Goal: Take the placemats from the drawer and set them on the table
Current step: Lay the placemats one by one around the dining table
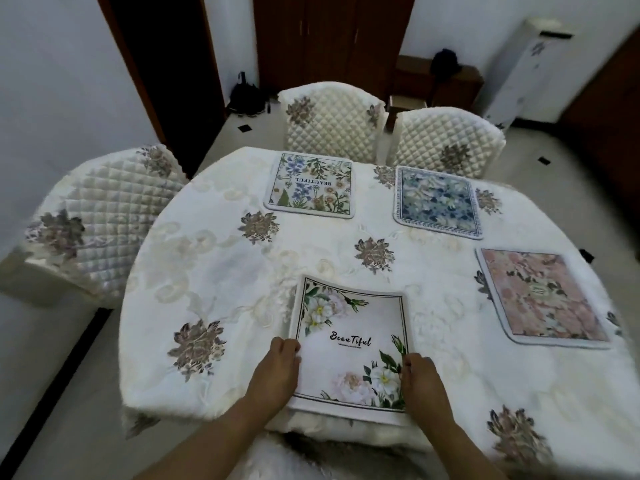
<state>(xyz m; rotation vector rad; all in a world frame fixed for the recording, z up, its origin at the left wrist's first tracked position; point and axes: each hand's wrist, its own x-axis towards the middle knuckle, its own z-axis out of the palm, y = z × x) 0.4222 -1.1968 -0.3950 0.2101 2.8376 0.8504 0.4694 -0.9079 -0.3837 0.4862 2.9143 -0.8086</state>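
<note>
**While both hands grip its sides, the white placemat (349, 344) lies at the table's near edge**

As the person leans over the cloth-covered table (207, 271), the left hand (277, 368) has its fingers curled round the mat's left edge and the right hand (420, 379) curls round the right edge, both near the mat's near corners. The mat is close to square, so I can't pick out a true long axis, though it looks slightly longer from near to far. Its "Beautiful" lettering reads upright from the person's side, with the top edge pointing toward the table's far edge. The whole mat is turned a little, and its near edge sits right at the table's near edge.

Three more mats lie flat on the cloth, well apart from this one. A botanical placemat (310, 185) sits at the far edge with its lettering upside down from here, facing a quilted chair (329, 123). A blue floral placemat (436, 202) is toward the far right corner, in front of a second chair (446, 140). A pink floral placemat (540, 299) lies along the right edge. A third chair (97, 216) stands off the left edge. The cloth between the white mat and the others carries only its embroidered flowers.
</note>
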